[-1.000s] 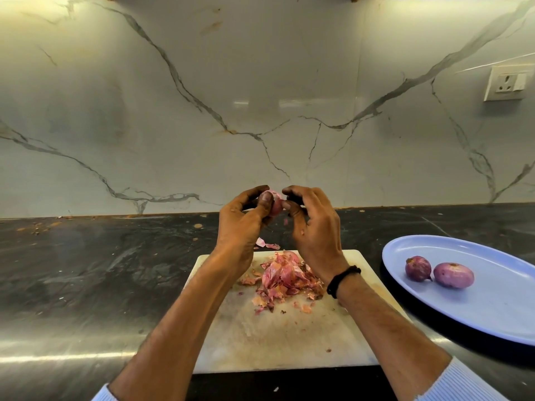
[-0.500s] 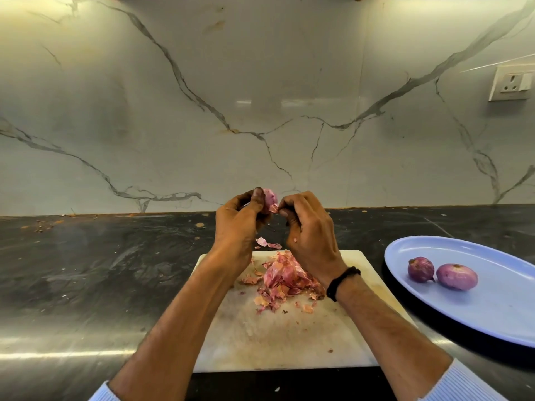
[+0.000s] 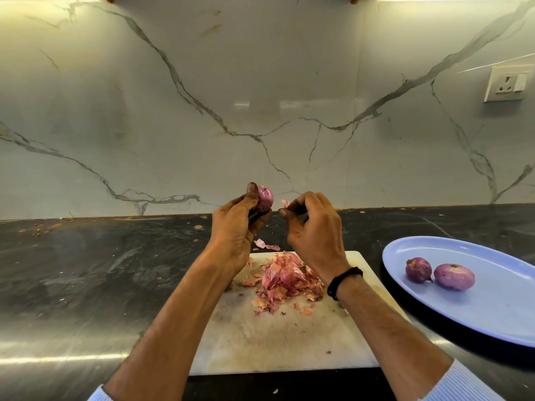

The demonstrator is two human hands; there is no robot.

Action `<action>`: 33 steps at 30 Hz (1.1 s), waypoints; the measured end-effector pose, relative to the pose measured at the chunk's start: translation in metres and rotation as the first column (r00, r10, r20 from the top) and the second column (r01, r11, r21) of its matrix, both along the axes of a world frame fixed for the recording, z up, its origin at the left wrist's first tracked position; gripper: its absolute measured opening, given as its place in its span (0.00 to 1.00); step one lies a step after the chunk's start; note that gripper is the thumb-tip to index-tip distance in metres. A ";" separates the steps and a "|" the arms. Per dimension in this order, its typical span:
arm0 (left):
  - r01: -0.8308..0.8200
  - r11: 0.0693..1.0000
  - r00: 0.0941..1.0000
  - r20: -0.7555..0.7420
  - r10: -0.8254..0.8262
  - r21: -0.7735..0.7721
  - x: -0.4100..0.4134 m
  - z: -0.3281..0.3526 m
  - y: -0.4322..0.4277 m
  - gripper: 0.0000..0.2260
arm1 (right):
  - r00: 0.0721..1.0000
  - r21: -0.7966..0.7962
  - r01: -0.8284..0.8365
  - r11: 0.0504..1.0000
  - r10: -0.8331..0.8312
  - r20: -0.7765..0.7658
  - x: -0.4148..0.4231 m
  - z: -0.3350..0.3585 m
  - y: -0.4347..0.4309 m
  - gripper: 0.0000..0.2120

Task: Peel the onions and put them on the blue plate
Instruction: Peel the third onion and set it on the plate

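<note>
Above the far edge of a white rectangular cutting board [image 3: 275,342], the left hand [image 3: 234,227] gripped a small, round purple onion [image 3: 265,198], thumb pressed up along its near side and fingers curled behind it. The onion's glossy purple surface faced the camera, raised off the board. Just beside it, but not touching, the right hand [image 3: 312,227] had its fingers curled, with thumb and forefinger pinching a small pink scrap of skin [image 3: 285,202]. A narrow gap separated the two hands. A black band [image 3: 344,282] circled the right wrist, and pale blue ribbed sleeves showed at the bottom corners of the view.

Under the hands, a loose heap of pink, papery onion peelings [image 3: 285,280] lay on the board's far half, with smaller flakes scattered around it. A couple of stray peel pieces [image 3: 265,244] rested on the dark, glossy stone countertop [image 3: 86,270] just beyond the board.

To the right of the board, well apart from the hands, sat an oval blue plate [image 3: 492,314]. Two peeled purple onions lay on it side by side, nearly touching: a rounder, darker onion [image 3: 418,270] and a paler, wider onion [image 3: 454,276].

Behind the counter rose a white marble backsplash with grey veins [image 3: 260,96], carrying a white wall socket [image 3: 506,83] at the upper right.
</note>
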State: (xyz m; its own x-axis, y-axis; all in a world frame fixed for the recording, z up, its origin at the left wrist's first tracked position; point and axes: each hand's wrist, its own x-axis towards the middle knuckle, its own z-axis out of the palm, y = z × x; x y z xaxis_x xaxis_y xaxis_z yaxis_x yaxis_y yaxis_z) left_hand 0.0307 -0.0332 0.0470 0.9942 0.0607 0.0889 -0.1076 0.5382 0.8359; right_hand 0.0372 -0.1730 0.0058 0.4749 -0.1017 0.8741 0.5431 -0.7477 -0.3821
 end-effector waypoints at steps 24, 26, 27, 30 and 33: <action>0.045 0.993 0.985 0.162 -0.063 0.113 -0.007 -0.006 -0.005 0.22 | 0.994 -0.151 -0.043 0.988 0.058 0.098 -0.002 -0.003 0.007 0.20; 0.019 0.992 0.985 0.169 -0.040 0.125 -0.007 -0.008 -0.006 0.21 | 0.993 -0.161 -0.046 0.986 0.063 0.102 -0.003 -0.003 0.007 0.20; 0.013 0.991 0.984 0.172 -0.036 0.131 -0.007 -0.009 -0.006 0.21 | 0.992 -0.164 -0.050 0.985 0.067 0.102 -0.004 -0.002 0.006 0.21; 0.006 0.988 0.984 0.175 -0.033 0.154 -0.005 -0.011 -0.006 0.21 | 0.993 -0.174 -0.068 0.982 0.083 0.083 -0.004 -0.003 0.006 0.19; -0.011 0.984 0.983 0.182 -0.022 0.177 -0.003 -0.013 -0.005 0.22 | 0.994 -0.193 -0.077 0.978 0.091 0.062 -0.002 -0.003 0.006 0.18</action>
State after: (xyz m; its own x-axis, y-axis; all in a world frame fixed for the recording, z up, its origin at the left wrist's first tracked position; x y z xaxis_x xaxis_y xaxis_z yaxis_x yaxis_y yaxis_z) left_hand 0.0282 -0.0384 0.0338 0.9604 0.0223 0.2777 -0.2646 0.3850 0.8842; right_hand 0.0351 -0.1669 0.0029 0.4113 0.1070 0.9052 0.6275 -0.7536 -0.1960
